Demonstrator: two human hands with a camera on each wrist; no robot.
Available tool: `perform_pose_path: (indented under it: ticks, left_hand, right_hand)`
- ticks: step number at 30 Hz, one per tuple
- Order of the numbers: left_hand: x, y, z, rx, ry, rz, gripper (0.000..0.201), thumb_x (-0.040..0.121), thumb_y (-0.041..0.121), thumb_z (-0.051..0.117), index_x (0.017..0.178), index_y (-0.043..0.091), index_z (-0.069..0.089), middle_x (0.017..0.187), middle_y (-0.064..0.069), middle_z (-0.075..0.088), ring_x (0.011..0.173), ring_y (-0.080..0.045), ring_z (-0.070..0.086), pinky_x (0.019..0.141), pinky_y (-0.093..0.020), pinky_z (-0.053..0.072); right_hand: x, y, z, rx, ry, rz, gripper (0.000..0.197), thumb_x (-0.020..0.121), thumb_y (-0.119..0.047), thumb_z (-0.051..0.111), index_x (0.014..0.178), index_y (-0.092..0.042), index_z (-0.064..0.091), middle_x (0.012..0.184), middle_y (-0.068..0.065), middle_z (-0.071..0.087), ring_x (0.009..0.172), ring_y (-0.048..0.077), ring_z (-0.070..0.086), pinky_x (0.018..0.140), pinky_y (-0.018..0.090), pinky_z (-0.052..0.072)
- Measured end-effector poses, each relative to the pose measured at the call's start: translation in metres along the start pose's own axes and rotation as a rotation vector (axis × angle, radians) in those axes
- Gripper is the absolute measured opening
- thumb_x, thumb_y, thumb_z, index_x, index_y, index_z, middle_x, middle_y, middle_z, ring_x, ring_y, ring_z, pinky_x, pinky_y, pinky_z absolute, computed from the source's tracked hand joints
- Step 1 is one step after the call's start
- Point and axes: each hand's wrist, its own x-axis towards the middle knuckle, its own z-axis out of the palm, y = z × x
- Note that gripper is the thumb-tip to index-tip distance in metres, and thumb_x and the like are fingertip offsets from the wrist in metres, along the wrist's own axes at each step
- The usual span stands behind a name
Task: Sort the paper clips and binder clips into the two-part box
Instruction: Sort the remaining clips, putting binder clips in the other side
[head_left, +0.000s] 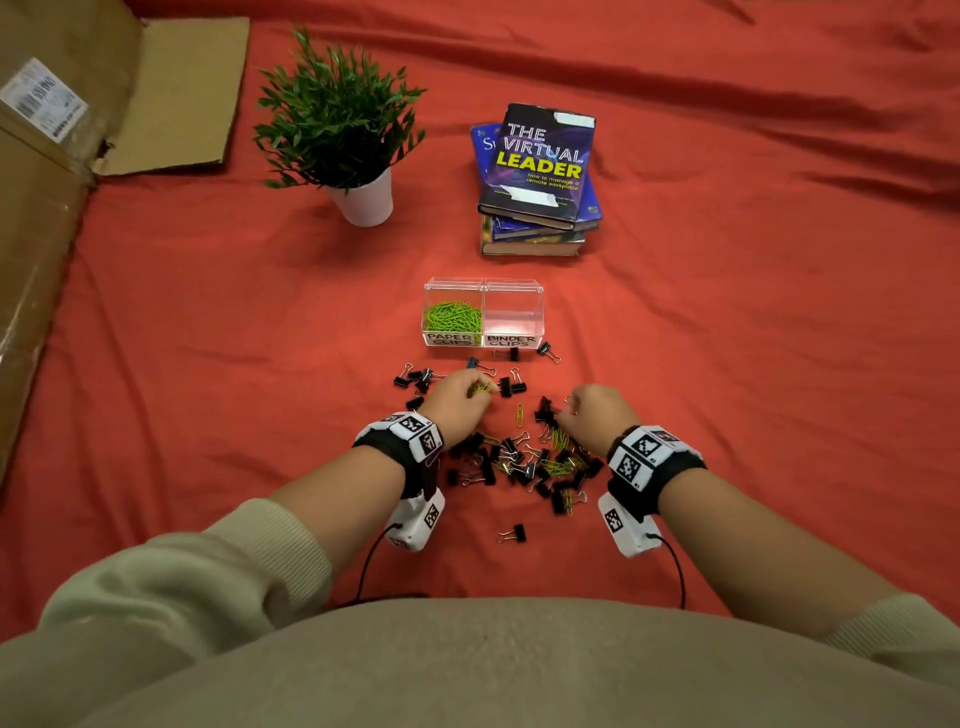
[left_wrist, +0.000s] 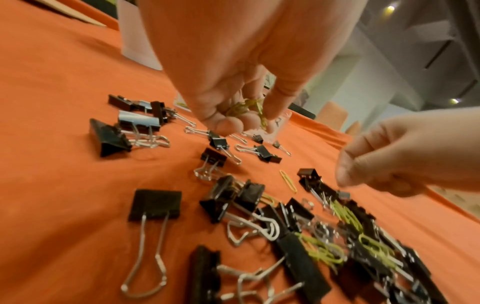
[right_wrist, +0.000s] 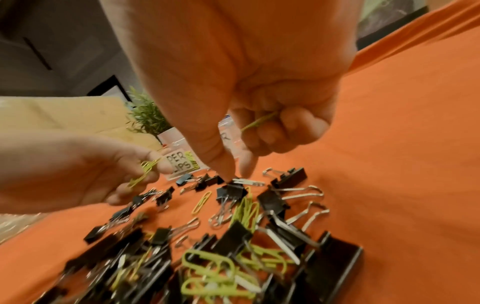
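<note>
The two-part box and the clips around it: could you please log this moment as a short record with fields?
box: two-part box, clear, labelled
left part: green paper clips
right part: empty
pile: binder clips mixed with paper clips, on the red cloth
left hand: holds green paper clips
right hand: holds a green paper clip, fingers reaching into pile

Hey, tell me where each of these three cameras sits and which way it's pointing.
Head: worn on the head, looking down at the red cloth; both forearms and hands show.
Left wrist: looks along the left hand, which holds green paper clips.
Right wrist: looks along the right hand, which reaches into the clip pile.
Shared: both wrist views show the other hand and the pile.
</note>
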Motion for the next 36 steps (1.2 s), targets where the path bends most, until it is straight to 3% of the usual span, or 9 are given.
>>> perform_pose_path:
  ticks: [4, 9, 13, 16, 20, 23, 26, 30, 36]
  left_hand:
    - [0.003, -0.003, -0.003, -0.192, 0.01, -0.103, 0.027, 0.09, 0.01, 0.038, 0.071, 0.022, 0.054, 0.071, 0.0, 0.058, 0.059, -0.015, 0.052, 0.058, -0.026, 0.041]
    - [0.003, -0.002, -0.003, -0.301, -0.069, -0.196, 0.025, 0.087, 0.013, 0.037, 0.067, 0.014, 0.051, 0.061, -0.006, 0.053, 0.055, -0.021, 0.049, 0.055, -0.028, 0.041]
    - [0.007, 0.001, 0.005, -0.029, -0.063, -0.107, 0.034, 0.093, 0.035, 0.048, 0.065, 0.016, 0.047, 0.06, -0.003, 0.045, 0.055, -0.019, 0.043, 0.056, -0.027, 0.035]
    - [0.009, 0.007, 0.013, 0.217, -0.081, 0.037, 0.034, 0.095, 0.032, 0.047, 0.066, 0.016, 0.043, 0.061, 0.001, 0.045, 0.056, -0.016, 0.041, 0.052, -0.027, 0.029]
    - [0.006, 0.016, 0.017, 0.567, -0.198, 0.233, 0.013, 0.091, 0.021, 0.051, 0.103, 0.017, 0.056, 0.095, -0.005, 0.064, 0.084, -0.024, 0.06, 0.065, -0.029, 0.043]
    - [0.01, 0.018, 0.018, 0.719, -0.243, 0.308, 0.035, 0.089, 0.01, 0.048, 0.121, 0.023, 0.055, 0.111, -0.008, 0.06, 0.102, -0.029, 0.058, 0.078, -0.037, 0.049]
    - [0.011, 0.021, 0.02, 0.824, -0.257, 0.331, 0.033, 0.089, 0.003, 0.045, 0.116, 0.017, 0.055, 0.109, -0.01, 0.057, 0.103, -0.031, 0.058, 0.075, -0.038, 0.046]
    - [0.011, 0.016, 0.022, 0.896, -0.208, 0.376, 0.03, 0.087, -0.004, 0.047, 0.115, 0.007, 0.052, 0.112, -0.013, 0.056, 0.106, -0.031, 0.056, 0.079, -0.039, 0.047]
    - [0.001, -0.004, 0.007, 0.615, -0.17, 0.195, 0.023, 0.092, 0.016, 0.046, 0.11, 0.001, 0.047, 0.114, -0.017, 0.049, 0.097, -0.035, 0.055, 0.079, -0.041, 0.044]
  right_hand:
    - [-0.014, -0.012, 0.011, -0.25, -0.088, 0.043, 0.028, 0.09, -0.033, 0.057, 0.076, -0.01, 0.049, 0.071, 0.003, 0.052, 0.069, 0.024, 0.057, 0.057, 0.029, 0.048]
    - [-0.019, -0.017, 0.023, -0.323, -0.062, 0.083, 0.015, 0.091, -0.015, 0.053, 0.098, -0.005, 0.061, 0.096, 0.01, 0.064, 0.087, 0.029, 0.064, 0.071, 0.033, 0.052]
    - [-0.017, -0.017, 0.028, -0.224, -0.082, 0.111, 0.016, 0.09, -0.012, 0.052, 0.1, -0.002, 0.059, 0.1, 0.013, 0.065, 0.09, 0.03, 0.065, 0.077, 0.036, 0.055]
    - [-0.016, -0.014, 0.029, -0.179, -0.065, 0.069, 0.021, 0.089, -0.018, 0.055, 0.102, -0.001, 0.057, 0.102, 0.015, 0.065, 0.094, 0.032, 0.064, 0.081, 0.038, 0.054]
    - [-0.017, -0.008, 0.027, -0.12, -0.074, -0.008, 0.015, 0.089, -0.021, 0.056, 0.088, -0.006, 0.054, 0.089, 0.013, 0.061, 0.082, 0.028, 0.06, 0.071, 0.035, 0.05]
    - [-0.015, -0.002, 0.021, 0.032, -0.11, -0.006, 0.021, 0.088, -0.019, 0.055, 0.071, -0.011, 0.046, 0.074, 0.009, 0.053, 0.067, 0.022, 0.051, 0.06, 0.03, 0.04]
    - [-0.013, 0.005, 0.01, 0.253, -0.163, 0.037, 0.023, 0.091, -0.022, 0.052, 0.07, -0.012, 0.052, 0.061, 0.005, 0.046, 0.053, 0.017, 0.041, 0.049, 0.025, 0.035]
    - [-0.011, 0.001, -0.012, 0.744, -0.275, 0.105, 0.022, 0.095, -0.013, 0.048, 0.078, -0.003, 0.058, 0.071, 0.007, 0.06, 0.056, 0.014, 0.051, 0.052, 0.023, 0.044]
    - [0.012, -0.041, -0.049, 1.107, -0.315, 0.044, 0.012, 0.092, -0.003, 0.049, 0.082, -0.003, 0.055, 0.075, 0.011, 0.06, 0.06, 0.016, 0.053, 0.053, 0.022, 0.044]
